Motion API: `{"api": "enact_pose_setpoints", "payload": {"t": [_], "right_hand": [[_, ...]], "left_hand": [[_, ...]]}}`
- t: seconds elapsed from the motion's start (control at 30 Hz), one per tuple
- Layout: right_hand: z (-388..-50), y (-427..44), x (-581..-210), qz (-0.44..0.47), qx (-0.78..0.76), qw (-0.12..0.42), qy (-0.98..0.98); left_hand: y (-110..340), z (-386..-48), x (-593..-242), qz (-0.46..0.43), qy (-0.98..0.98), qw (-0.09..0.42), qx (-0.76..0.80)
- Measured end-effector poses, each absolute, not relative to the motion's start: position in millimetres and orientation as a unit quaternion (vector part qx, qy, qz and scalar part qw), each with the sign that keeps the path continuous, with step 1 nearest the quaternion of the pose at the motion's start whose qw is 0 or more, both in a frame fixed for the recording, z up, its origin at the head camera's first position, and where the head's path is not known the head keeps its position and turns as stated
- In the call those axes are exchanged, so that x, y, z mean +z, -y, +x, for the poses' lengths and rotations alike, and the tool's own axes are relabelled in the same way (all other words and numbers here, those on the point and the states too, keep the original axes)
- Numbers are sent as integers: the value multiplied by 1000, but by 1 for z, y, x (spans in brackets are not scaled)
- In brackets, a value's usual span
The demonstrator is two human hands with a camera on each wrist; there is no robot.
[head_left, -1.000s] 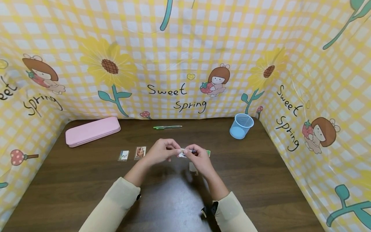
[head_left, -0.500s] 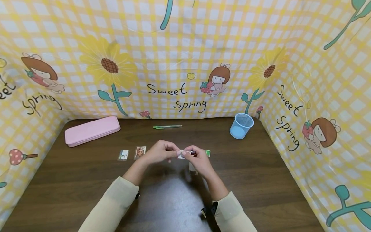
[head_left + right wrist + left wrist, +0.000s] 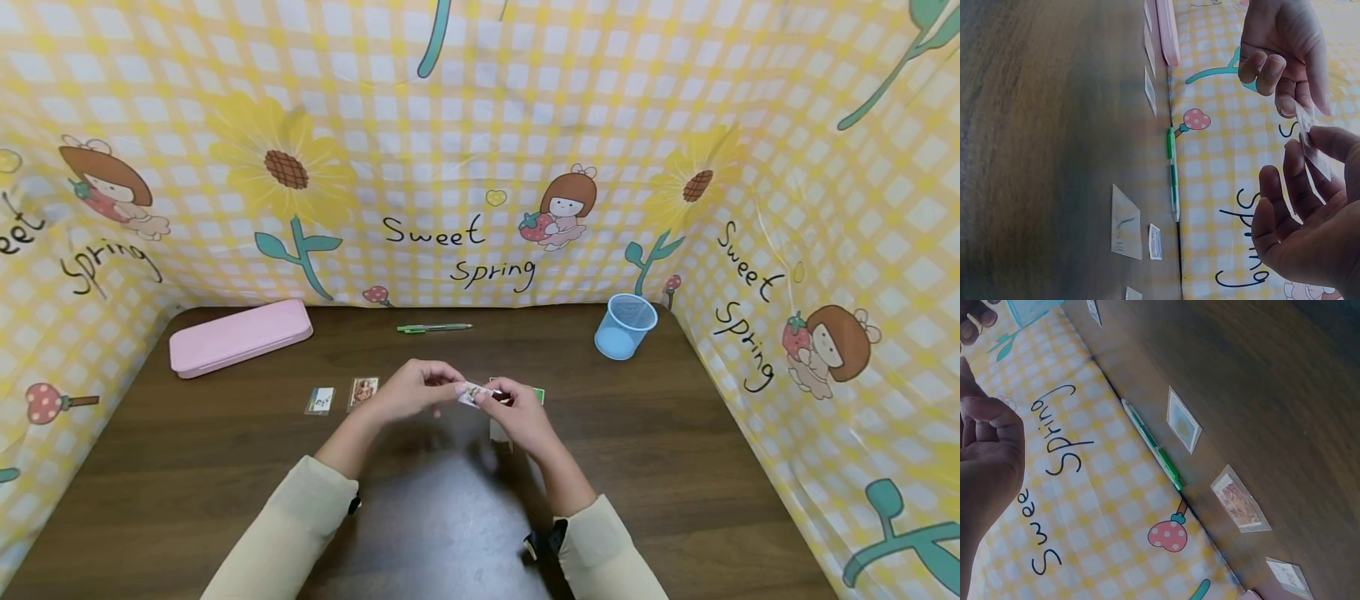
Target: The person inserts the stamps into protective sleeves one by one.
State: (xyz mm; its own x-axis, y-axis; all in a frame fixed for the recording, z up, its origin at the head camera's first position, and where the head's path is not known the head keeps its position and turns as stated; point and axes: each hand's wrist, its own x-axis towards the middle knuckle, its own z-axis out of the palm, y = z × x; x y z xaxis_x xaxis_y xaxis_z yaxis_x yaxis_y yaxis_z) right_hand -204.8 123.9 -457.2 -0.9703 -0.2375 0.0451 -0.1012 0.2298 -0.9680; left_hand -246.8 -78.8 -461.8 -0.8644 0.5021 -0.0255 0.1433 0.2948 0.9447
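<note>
Above the middle of the table, my left hand (image 3: pixel 420 392) pinches the left end of a small picture card (image 3: pixel 472 393) between thumb and fingers. The thumb and fingers of my right hand (image 3: pixel 525 417) hold the card's other end. Seen from the right wrist, the card (image 3: pixel 1311 147) stands edge-on, spanning both hands. Beneath my right hand lie a pale card (image 3: pixel 500 435) and a green-edged card (image 3: pixel 538 396), both partly covered. Left of my hands, a brown picture card (image 3: pixel 363 392) and a blue-and-white card (image 3: pixel 321 401) lie in clear sleeves.
A green pen (image 3: pixel 435 328) lies near the table's back edge. At the back left sits a pink pencil case (image 3: pixel 240 339), and at the back right a blue mesh cup (image 3: pixel 625 327). Yellow checked cloth (image 3: pixel 435 183) hangs around the back and sides.
The held card has tilted, so more of its printed face shows in the head view. My left hand has shifted very slightly; both hands stay at the card.
</note>
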Motion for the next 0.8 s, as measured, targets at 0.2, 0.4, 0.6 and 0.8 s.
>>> {"api": "enact_pose_setpoints", "payload": {"t": [0.2, 0.4, 0.6, 0.8], "right_hand": [[-206, -121, -461, -108, -612, 48, -782], [-218, -124, -483, -106, -615, 41, -780], [-227, -142, -501, -101, -529, 31, -842], [-228, -161, -512, -125, -317, 64, -938]], "left_hand": [[83, -254, -471, 199, -788, 163, 559], [81, -260, -467, 184, -804, 142, 547], [86, -277, -467, 152, -829, 138, 520], [96, -296, -487, 156, -864, 200, 435]]}}
